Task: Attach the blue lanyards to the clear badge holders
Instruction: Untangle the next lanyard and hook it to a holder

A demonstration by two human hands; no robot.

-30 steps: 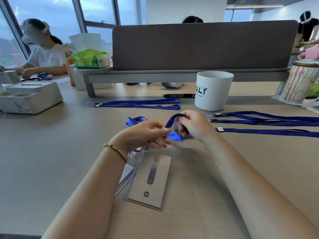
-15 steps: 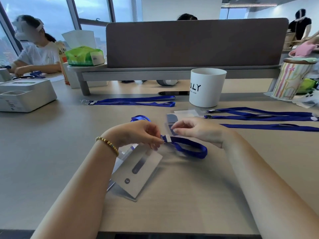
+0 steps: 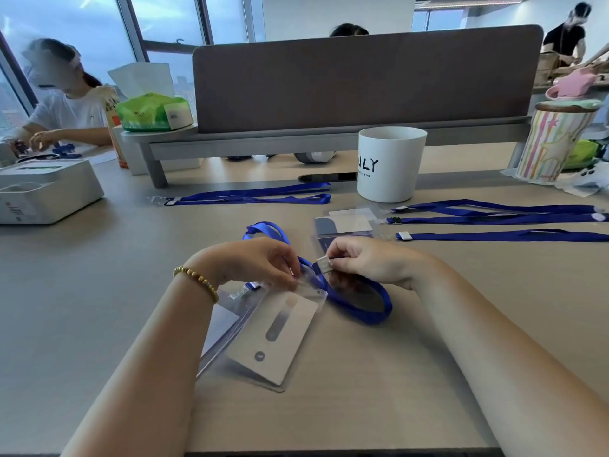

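Observation:
A clear badge holder (image 3: 280,334) with a white card inside lies tilted on the desk in front of me. My left hand (image 3: 257,263) pinches its top edge. My right hand (image 3: 365,262) grips the metal clip at the end of a blue lanyard (image 3: 359,305), right beside the holder's top. The lanyard loops on the desk under my right wrist and behind my left hand. Another clear holder (image 3: 220,321) lies under my left forearm, partly hidden. More holders (image 3: 346,222) lie beyond my right hand.
Three blue lanyards (image 3: 501,219) stretch across the desk at the right, another lanyard (image 3: 250,196) lies at the back middle. A white cup (image 3: 390,163) stands behind, a striped canister (image 3: 553,143) far right, a white box (image 3: 43,189) at left. A person sits at far left.
The badge holder has been lifted and turned at an angle under my left hand. My right hand has drawn the lanyard's clip end toward the holder's top, and the loop now lies on the desk.

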